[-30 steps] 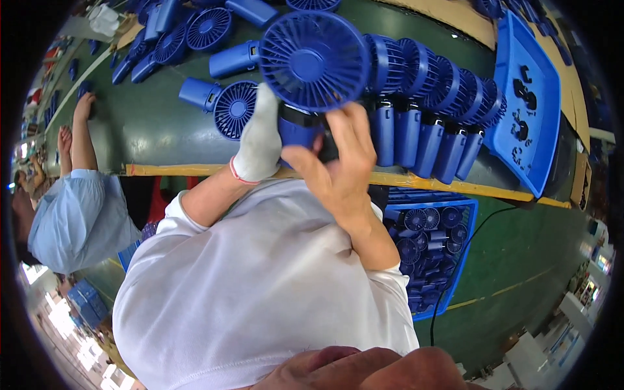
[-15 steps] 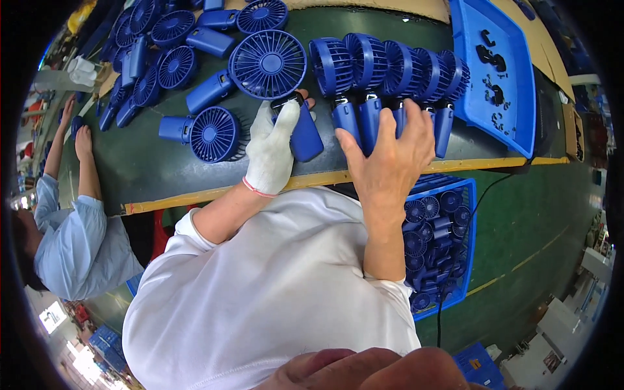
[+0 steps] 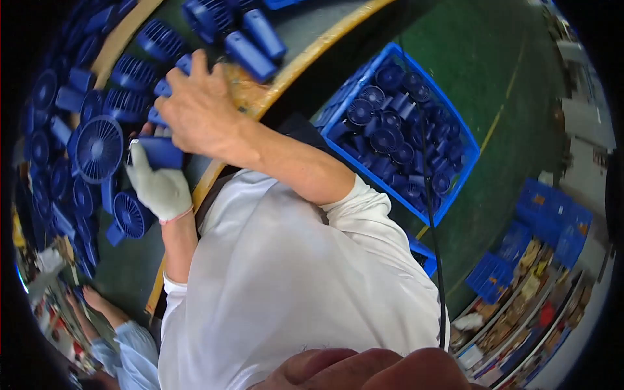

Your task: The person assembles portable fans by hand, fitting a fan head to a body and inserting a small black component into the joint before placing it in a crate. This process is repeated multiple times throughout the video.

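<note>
My left hand [image 3: 160, 188], in a white glove, grips a blue handheld fan by its handle [image 3: 164, 153]. That fan's round caged head [image 3: 99, 148] points to the left, away from me. My bare right hand [image 3: 205, 110] reaches across above it, fingers curled over the handles of several more blue fans standing in a row; the fingertips are partly hidden. Caged heads of the row [image 3: 133, 71] show beyond the fingers. Two further fan handles [image 3: 250, 57] lie to the right of my right hand. Another fan [image 3: 132, 214] rests beside my gloved hand.
Many blue fans [image 3: 45, 91] are heaped along the far left of the dark table. A yellow-taped table edge [image 3: 286, 78] runs beside me. A blue crate [image 3: 465, 172] full of fans stands on the green floor, a black cable crossing it. A co-worker's blue sleeve [image 3: 133, 348] shows at lower left.
The head view has turned, so the table now lies to the upper left. My right hand has come closer to the left, its fingers more curled. The left hand keeps its fan.
</note>
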The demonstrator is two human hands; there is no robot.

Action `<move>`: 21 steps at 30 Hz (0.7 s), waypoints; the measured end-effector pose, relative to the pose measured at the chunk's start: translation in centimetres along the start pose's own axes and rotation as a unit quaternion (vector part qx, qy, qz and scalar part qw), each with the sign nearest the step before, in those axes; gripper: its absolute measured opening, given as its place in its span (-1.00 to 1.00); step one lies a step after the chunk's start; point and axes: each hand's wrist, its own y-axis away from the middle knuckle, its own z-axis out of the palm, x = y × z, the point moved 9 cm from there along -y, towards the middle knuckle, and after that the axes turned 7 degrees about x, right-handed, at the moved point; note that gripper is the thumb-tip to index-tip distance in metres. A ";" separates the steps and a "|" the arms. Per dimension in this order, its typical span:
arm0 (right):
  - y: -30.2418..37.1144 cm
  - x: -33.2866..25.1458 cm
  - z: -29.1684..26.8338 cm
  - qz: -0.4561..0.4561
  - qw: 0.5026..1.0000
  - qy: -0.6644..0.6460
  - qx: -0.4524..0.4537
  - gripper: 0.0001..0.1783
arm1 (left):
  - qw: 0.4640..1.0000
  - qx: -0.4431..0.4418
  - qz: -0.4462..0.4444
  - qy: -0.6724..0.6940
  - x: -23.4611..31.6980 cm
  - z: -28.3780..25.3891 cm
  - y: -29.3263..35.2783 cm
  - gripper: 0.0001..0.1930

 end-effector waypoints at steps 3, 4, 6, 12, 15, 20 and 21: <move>2.1 0.3 -1.6 -0.004 0.999 -0.041 -0.016 -0.74 | 0.999 0.009 0.031 -0.030 -0.1 -1.3 2.2 -0.62; 2.8 0.3 -2.8 -0.001 0.998 -0.068 -0.004 -0.71 | 0.999 -0.027 0.039 0.013 0.0 -1.7 2.9 -0.62; 5.2 1.2 -5.1 0.024 0.982 -0.180 0.055 -0.67 | 0.993 -0.089 0.034 0.064 0.0 -2.1 4.4 -0.59; 13.9 3.8 -12.8 0.044 0.974 -0.222 -0.011 -0.59 | 0.923 0.022 0.330 -0.195 4.0 -4.7 5.2 -0.49; 20.0 6.5 -13.9 0.124 0.982 -0.137 -0.030 -0.64 | 0.987 -0.095 0.123 -0.031 1.1 -0.6 5.4 -0.56; 31.7 14.4 -14.2 0.356 0.932 -0.040 -0.058 -0.46 | 0.986 -0.132 0.098 -0.006 0.3 1.0 6.1 -0.53; 34.6 17.0 -14.1 0.388 0.921 -0.018 -0.031 -0.41 | 0.987 -0.137 0.087 -0.016 0.4 1.5 6.4 -0.53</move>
